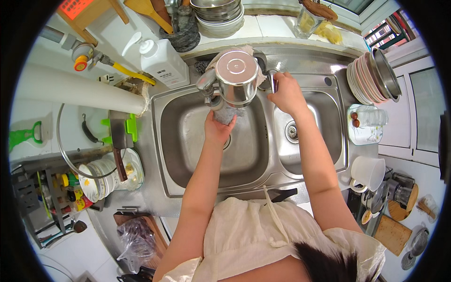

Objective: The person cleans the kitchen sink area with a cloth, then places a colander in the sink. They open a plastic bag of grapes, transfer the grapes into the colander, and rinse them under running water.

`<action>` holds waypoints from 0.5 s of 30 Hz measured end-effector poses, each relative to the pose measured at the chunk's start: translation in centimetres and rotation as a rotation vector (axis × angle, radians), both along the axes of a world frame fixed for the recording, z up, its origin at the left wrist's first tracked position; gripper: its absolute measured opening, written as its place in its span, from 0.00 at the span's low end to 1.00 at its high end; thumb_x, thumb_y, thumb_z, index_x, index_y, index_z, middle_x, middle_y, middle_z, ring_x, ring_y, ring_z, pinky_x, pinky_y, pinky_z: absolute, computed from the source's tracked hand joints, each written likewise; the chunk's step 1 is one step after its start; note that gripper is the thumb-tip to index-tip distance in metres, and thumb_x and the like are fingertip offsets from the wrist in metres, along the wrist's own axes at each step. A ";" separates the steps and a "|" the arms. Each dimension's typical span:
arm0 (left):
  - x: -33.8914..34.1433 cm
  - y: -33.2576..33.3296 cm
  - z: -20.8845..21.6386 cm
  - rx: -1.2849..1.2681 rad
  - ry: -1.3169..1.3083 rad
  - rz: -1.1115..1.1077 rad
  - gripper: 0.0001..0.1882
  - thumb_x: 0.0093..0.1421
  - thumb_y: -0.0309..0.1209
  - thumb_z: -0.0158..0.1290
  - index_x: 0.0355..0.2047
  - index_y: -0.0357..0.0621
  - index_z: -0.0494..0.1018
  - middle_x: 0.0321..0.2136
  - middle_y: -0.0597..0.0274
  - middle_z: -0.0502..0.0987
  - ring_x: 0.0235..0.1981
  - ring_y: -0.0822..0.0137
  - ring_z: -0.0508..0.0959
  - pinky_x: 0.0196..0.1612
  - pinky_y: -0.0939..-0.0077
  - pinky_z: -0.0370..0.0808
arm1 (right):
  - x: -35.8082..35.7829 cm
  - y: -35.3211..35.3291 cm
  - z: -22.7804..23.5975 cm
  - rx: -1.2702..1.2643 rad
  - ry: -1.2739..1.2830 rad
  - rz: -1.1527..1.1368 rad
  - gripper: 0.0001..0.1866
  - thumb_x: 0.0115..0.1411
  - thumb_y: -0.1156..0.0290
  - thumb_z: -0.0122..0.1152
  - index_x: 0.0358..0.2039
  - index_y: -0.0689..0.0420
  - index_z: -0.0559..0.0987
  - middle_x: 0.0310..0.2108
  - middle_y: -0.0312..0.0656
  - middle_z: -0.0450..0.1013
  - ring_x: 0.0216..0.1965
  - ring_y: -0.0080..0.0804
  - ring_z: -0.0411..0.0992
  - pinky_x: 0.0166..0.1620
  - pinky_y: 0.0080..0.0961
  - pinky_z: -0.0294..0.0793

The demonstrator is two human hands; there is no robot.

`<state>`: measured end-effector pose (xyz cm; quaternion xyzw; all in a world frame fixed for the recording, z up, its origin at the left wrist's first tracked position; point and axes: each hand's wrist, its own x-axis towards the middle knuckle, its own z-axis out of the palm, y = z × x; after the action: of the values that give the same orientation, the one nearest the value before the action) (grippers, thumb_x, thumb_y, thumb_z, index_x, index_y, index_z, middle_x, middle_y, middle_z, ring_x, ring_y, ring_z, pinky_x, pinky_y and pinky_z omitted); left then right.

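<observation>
My left hand (220, 128) is cupped over the large sink basin (188, 155), fingers closed around a bunched grey cloth (229, 114). The cloth sits right below the spout of the tap (206, 84); whether water is running I cannot make out. A shiny metal cylinder (238, 89) stands beside the tap, hiding much of it. My right hand (287, 95) reaches past the divider between the basins, its fingers closed on a metal tap lever (272, 81). Behind the cylinder, part of a pale crumpled cloth (244, 49) shows.
A white pump bottle (164, 63) stands at the left behind the sink. Plates (359, 80) lean at the right, near a glass tray (358, 136). A cleaver (120, 141) and a dish rack with plates (105, 176) are at the left. A white mug (369, 173) sits far right.
</observation>
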<state>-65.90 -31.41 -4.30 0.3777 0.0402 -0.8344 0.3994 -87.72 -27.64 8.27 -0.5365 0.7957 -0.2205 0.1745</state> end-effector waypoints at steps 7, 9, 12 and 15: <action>-0.3 -0.9 -2.4 -0.007 0.042 0.009 0.20 0.65 0.36 0.34 0.55 0.44 0.59 0.57 0.57 0.61 0.57 0.53 0.62 0.57 0.49 0.62 | 0.0 0.2 -0.2 -0.050 -0.023 0.004 0.18 0.37 0.76 0.62 0.33 0.64 0.74 0.33 0.54 0.69 0.38 0.51 0.70 0.43 0.37 0.72; -0.7 -1.1 -2.8 0.030 0.065 0.047 0.18 0.65 0.35 0.35 0.53 0.45 0.61 0.55 0.57 0.64 0.55 0.54 0.64 0.55 0.50 0.64 | 0.1 0.3 -0.2 -0.058 -0.029 -0.004 0.19 0.37 0.75 0.62 0.33 0.64 0.74 0.33 0.53 0.69 0.38 0.51 0.70 0.43 0.37 0.72; -1.0 -1.1 -4.2 0.050 0.105 0.107 0.17 0.65 0.34 0.35 0.50 0.44 0.65 0.51 0.57 0.68 0.52 0.55 0.68 0.52 0.53 0.67 | 0.2 0.4 -0.3 -0.091 -0.033 -0.009 0.19 0.37 0.75 0.62 0.34 0.64 0.74 0.34 0.53 0.69 0.38 0.51 0.70 0.43 0.37 0.72; -1.1 -0.9 -4.9 0.041 0.134 0.137 0.16 0.64 0.33 0.36 0.48 0.43 0.66 0.47 0.58 0.71 0.48 0.56 0.71 0.48 0.58 0.71 | 0.2 0.4 -0.4 -0.082 -0.046 -0.014 0.20 0.37 0.76 0.63 0.35 0.64 0.74 0.35 0.53 0.69 0.39 0.50 0.70 0.43 0.37 0.72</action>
<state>-67.01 -32.32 -9.20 0.3253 0.1095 -0.8276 0.4441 -87.51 -27.20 7.90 -0.5325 0.7855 -0.2662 0.1690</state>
